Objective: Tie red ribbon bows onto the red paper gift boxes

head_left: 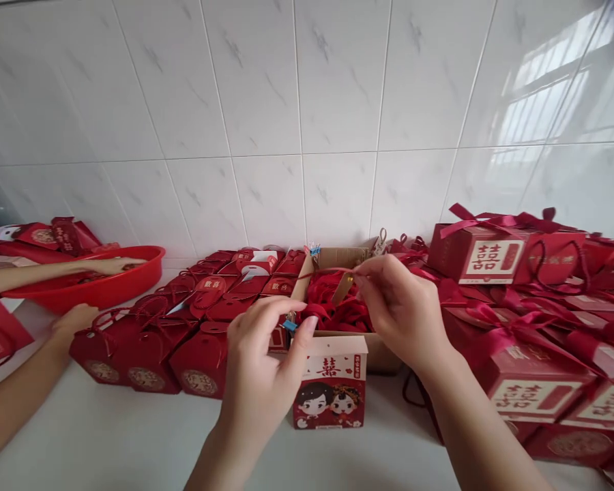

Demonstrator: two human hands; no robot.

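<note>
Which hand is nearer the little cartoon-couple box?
Left. The left hand is at the top left of the cartoon-couple box; the right hand is higher, over the cardboard box.

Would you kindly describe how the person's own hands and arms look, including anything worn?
Both the left hand and right hand are bare: no gloves, rings, watch or bracelet show. The left forearm and right forearm are bare too, no sleeve in view.

Both forearms reach forward — left hand (260, 354) curled, right hand (402, 310) pinching with its fingers (361, 276).
</note>
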